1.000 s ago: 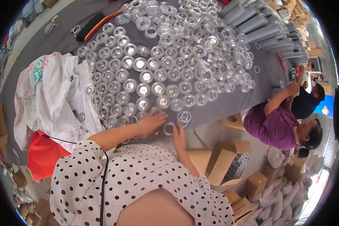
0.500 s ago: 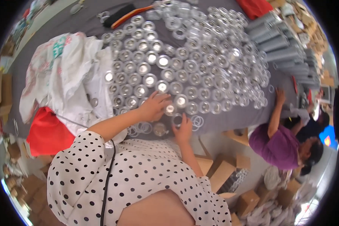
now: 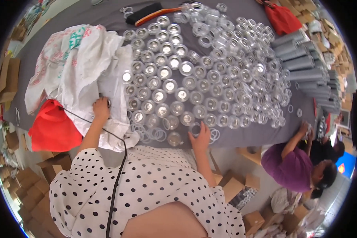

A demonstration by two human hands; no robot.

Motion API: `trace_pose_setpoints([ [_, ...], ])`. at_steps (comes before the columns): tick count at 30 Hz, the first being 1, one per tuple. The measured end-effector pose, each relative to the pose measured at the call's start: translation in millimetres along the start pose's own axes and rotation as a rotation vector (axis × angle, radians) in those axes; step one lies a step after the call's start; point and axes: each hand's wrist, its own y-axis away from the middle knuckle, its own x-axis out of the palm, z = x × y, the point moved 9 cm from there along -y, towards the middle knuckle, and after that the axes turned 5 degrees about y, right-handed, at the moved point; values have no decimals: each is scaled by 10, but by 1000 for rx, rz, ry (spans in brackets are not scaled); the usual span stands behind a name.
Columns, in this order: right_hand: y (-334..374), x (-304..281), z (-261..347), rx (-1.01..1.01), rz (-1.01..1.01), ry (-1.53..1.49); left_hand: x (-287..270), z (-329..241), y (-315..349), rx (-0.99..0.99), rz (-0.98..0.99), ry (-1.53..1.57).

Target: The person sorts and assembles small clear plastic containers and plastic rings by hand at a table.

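Observation:
My left hand [image 3: 102, 108] is over the white woven sack [image 3: 77, 69] at the left. Its fingers are curled at a small round metallic piece [image 3: 109, 102], mostly hidden by them. At the table's near edge, my right hand [image 3: 201, 137] pinches a clear ring [image 3: 194, 129] between thumb and fingers. Beside that hand lie a few loose clear rings [image 3: 214, 135]. Several more clear rings [image 3: 152, 134] are heaped to the left. A clear round cup [image 3: 175, 139] sits at the near edge. Beyond my hands stand rows of clear round cups [image 3: 178, 108] with shiny metallic centres.
A red bag [image 3: 53, 127] lies by the sack. At the back are a black brush [image 3: 146, 14] and another red bag [image 3: 282, 19]. Grey rolls [image 3: 299, 57] are stacked at the right, near a co-worker in purple [image 3: 287, 166]. A black cable [image 3: 121, 162] crosses the sack and my front.
My left hand has left the cups and moved left onto the sack. My right hand stays at the near edge with the clear ring. The view has shifted slightly.

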Motion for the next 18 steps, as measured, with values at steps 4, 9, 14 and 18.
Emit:
trace_pose_setpoints([
  [4, 32, 16, -93, 12, 37, -50, -429, -356, -35, 35, -99, 72],
  [9, 194, 1, -105, 22, 32, -94, -723, -882, -32, 159, -63, 338],
  [14, 263, 35, -165, 52, 52, -177, -646, -1212, -163, 262, -67, 322],
  [18, 331, 71, -325, 84, 50, -288, -787, -1288, -175, 368, -107, 382],
])
